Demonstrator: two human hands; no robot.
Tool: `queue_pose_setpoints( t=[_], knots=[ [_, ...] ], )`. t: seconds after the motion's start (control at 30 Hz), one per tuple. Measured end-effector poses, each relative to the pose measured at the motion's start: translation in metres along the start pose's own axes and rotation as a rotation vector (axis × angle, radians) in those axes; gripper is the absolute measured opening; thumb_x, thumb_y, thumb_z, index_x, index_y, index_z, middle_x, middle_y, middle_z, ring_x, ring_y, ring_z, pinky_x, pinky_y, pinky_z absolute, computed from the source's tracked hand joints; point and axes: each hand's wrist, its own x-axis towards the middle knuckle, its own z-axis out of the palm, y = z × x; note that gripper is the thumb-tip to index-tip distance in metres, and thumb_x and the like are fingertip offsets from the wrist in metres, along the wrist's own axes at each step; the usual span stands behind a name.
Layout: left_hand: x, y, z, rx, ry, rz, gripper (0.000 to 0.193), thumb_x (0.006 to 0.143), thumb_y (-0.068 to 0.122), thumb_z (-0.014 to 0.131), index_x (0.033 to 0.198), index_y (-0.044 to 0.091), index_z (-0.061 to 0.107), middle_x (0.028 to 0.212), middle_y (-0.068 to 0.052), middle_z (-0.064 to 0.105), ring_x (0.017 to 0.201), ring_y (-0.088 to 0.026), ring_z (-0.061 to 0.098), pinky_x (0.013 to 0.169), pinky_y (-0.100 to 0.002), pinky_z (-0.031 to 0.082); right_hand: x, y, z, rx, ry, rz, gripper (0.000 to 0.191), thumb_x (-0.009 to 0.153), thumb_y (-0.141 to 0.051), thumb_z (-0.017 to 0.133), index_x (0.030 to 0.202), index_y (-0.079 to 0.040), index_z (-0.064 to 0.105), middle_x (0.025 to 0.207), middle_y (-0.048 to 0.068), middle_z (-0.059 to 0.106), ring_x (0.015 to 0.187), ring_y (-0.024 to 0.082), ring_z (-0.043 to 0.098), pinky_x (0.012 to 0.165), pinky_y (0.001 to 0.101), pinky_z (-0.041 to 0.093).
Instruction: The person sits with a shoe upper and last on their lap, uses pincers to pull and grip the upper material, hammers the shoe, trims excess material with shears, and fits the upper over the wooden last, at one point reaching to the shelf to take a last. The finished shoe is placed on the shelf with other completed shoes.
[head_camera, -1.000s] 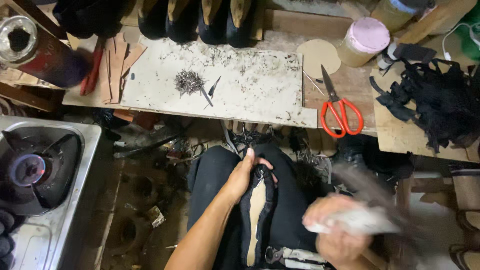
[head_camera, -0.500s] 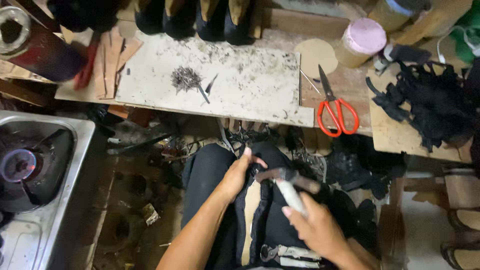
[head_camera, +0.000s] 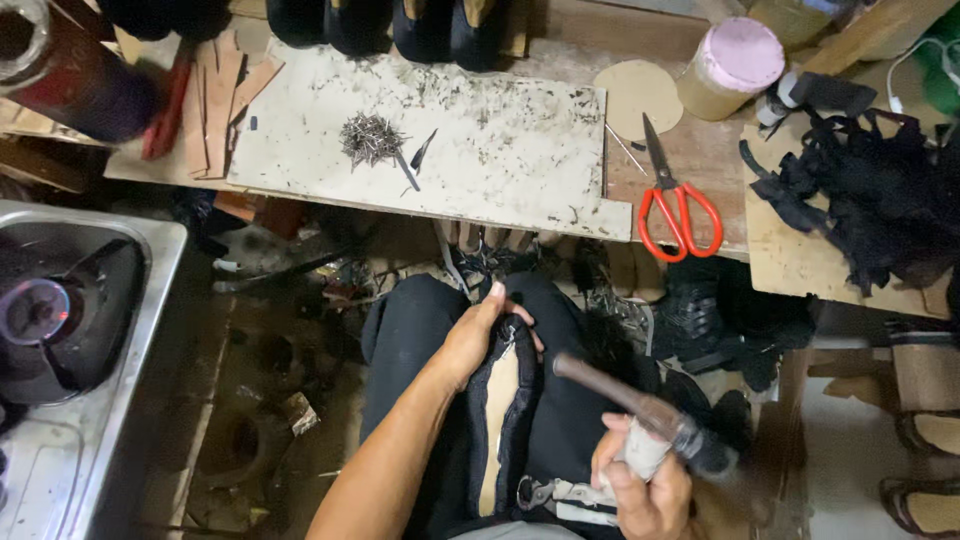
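Observation:
My left hand (head_camera: 478, 338) grips the toe end of a black shoe upper (head_camera: 500, 420) that lies sole-up on my lap, its tan insole showing. My right hand (head_camera: 640, 480) is closed around the wrapped handle of a hammer (head_camera: 640, 405), whose dark metal head points up and left, close to the shoe's right side. The hammer stands slightly apart from the shoe. On the white work board (head_camera: 500, 130) above lies a small pile of nails (head_camera: 368, 138).
Orange-handled scissors (head_camera: 672, 200) lie on the bench to the right. A heap of black straps (head_camera: 870, 210) sits farther right, a pink-lidded jar (head_camera: 730, 68) at the back. A gas burner (head_camera: 60, 320) stands on the left. Clutter fills the floor under the bench.
My right hand has drawn the hammer back from the shoe toward the lower right. The left hand keeps its hold on the shoe's toe.

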Motion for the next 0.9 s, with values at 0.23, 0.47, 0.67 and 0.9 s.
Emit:
queue_pose_setpoints(
  t=[0.23,0.47,0.67,0.9],
  knots=[
    [-0.003,0.017,0.003,-0.107,-0.062,-0.042,0.067,0.106,0.057,0.032,0.097,-0.001,0.064,0.083,-0.021,0.074,0.070,-0.029,0.073,0.069,-0.040,0.060,-0.003,-0.001,0.001,-0.011,-0.090,-0.040,0.028,0.090,-0.025,0.066,0.109,-0.005,0.071,0.086,0.014,0.075,0.078,0.021,0.075,0.070,0.0342,0.060],
    [-0.005,0.020,0.012,-0.051,-0.116,0.042,0.066,0.108,0.054,0.035,0.097,-0.004,0.065,0.085,-0.021,0.075,0.075,-0.030,0.074,0.074,-0.039,0.061,-0.005,0.010,-0.010,-0.552,-0.601,0.335,0.030,0.098,-0.028,0.056,0.121,-0.013,0.068,0.091,0.009,0.074,0.081,0.017,0.070,0.074,0.0315,0.058],
    [-0.008,0.019,0.009,-0.108,-0.082,-0.056,0.065,0.106,0.056,0.034,0.097,-0.001,0.065,0.084,-0.019,0.075,0.073,-0.029,0.073,0.073,-0.040,0.060,-0.007,0.003,-0.012,-0.488,-0.355,0.110,0.034,0.087,-0.026,0.070,0.113,-0.004,0.070,0.080,0.019,0.075,0.070,0.030,0.075,0.064,0.0392,0.058],
    [-0.047,-0.017,0.025,0.138,-0.059,0.338,0.063,0.104,0.051,0.047,0.135,-0.002,0.061,0.122,-0.011,0.070,0.114,-0.016,0.063,0.101,-0.028,0.048,0.068,-0.062,-0.005,-0.721,-0.065,-0.115,0.036,0.085,-0.028,0.075,0.113,-0.005,0.069,0.084,0.022,0.073,0.072,0.038,0.074,0.063,0.0440,0.057]
  ],
)
